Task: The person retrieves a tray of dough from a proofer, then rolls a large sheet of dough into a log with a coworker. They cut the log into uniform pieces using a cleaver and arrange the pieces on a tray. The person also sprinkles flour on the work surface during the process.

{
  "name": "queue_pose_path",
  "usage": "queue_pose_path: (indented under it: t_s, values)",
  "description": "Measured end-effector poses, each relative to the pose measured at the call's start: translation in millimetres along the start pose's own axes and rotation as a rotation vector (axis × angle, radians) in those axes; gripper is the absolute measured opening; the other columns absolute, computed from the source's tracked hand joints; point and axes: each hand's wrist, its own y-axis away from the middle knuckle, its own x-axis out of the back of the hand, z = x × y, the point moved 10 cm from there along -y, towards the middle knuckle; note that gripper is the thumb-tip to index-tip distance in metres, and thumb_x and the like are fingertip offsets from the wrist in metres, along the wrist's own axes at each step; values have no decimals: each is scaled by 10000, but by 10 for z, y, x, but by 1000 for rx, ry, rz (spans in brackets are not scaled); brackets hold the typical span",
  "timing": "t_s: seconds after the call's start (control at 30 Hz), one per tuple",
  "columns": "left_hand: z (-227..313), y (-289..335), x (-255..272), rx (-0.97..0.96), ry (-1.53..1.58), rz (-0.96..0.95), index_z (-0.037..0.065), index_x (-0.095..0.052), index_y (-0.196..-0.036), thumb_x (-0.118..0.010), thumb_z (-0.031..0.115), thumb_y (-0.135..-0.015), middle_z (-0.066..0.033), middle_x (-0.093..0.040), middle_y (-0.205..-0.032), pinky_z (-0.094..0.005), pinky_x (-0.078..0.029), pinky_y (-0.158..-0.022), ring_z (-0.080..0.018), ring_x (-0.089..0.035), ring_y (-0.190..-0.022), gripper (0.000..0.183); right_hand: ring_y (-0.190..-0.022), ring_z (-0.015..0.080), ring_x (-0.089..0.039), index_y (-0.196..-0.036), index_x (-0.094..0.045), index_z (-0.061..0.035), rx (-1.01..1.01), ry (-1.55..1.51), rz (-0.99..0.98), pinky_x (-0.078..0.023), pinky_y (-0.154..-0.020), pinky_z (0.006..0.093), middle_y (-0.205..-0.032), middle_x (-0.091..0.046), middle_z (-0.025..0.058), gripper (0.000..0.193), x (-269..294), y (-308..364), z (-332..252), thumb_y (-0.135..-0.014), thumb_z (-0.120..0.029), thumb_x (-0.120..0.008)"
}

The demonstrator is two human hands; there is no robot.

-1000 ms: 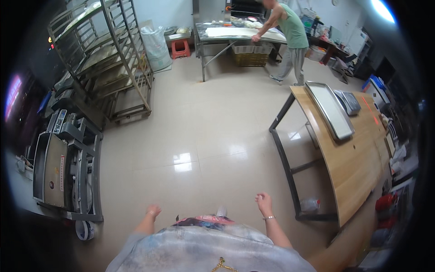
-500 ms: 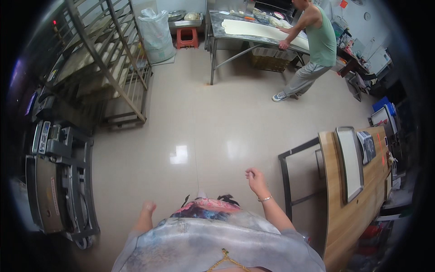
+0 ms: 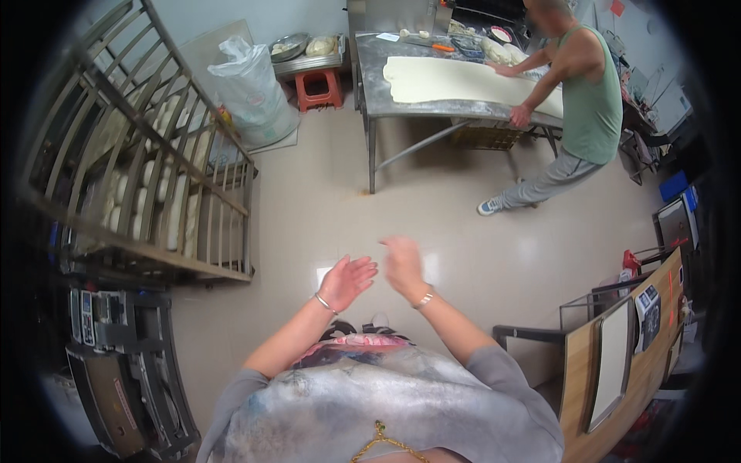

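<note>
My left hand is raised in front of my body, palm up and fingers apart, with nothing in it. Close by on its right is my right hand, back toward me and smeared by motion; its fingers are hard to make out. The two hands do not touch. Beyond them, at a metal table, a person in a green sleeveless top leans over a long flat sheet of dough, both hands on or beside it.
On the left stands a metal rack with trays of shaped dough. A platform scale is below it. A white sack and a red stool stand at the back. On the right is a wooden table with a tray.
Both my hands have risen and come together in front of me. The rack, sack and dough table look nearer. The other person is still at the dough sheet.
</note>
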Motion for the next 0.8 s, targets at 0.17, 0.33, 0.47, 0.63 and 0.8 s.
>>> queue_pose_path:
  t_s: [0.17,0.33,0.47,0.63,0.8]
  values:
    - [1367,-905,-689,-259,141,-238,30,-366,-1414,-346,562,-966,-144,-393,-1488,-457,-346,-1096,-343,-381,-1376,696,-1230,397,-465,-1293,-512,-28,95,-376,-200,-306,-1089,474,-1312,-520,222,437,-726,-1700,-410,-899,-213,-475]
    - [2913,-2220,-707,-333,129,-297,81,-290,-1504,-214,585,-989,-168,-314,-1555,-456,-287,-1149,-331,-321,-1427,725,-1445,389,-223,-1486,-252,45,118,-353,-208,-114,-1192,497,-1558,-228,242,708,-1047,-2731,-2,-918,-302,-492]
    - [3210,-3264,-958,-172,227,-173,99,-287,-1514,-187,612,-999,-134,-343,-1546,-441,-281,-1158,-292,-327,-1424,733,-1472,376,-169,-1498,-230,53,-2,-284,-168,-92,-1201,490,-1566,-230,237,717,-1090,-3455,900,-942,-324,-480]
    - [3000,-4353,-1551,122,-14,-225,88,-288,-1512,-265,622,-993,-86,-406,-1514,-405,-286,-1157,-233,-373,-1396,744,-1475,365,-169,-1484,-262,62,-322,9,-115,-96,-1203,478,-1558,-256,238,681,-1044,-4358,2914,-949,-303,-473]
    - [3759,-5302,-1687,125,-144,-404,28,-407,-1436,-359,553,-1000,-123,-440,-1484,-402,-308,-1147,-249,-414,-1368,684,-1459,350,-219,-1453,-326,70,-468,140,-23,-130,-1197,473,-1547,-288,226,651,-961,-5215,4795,-953,-316,-486]
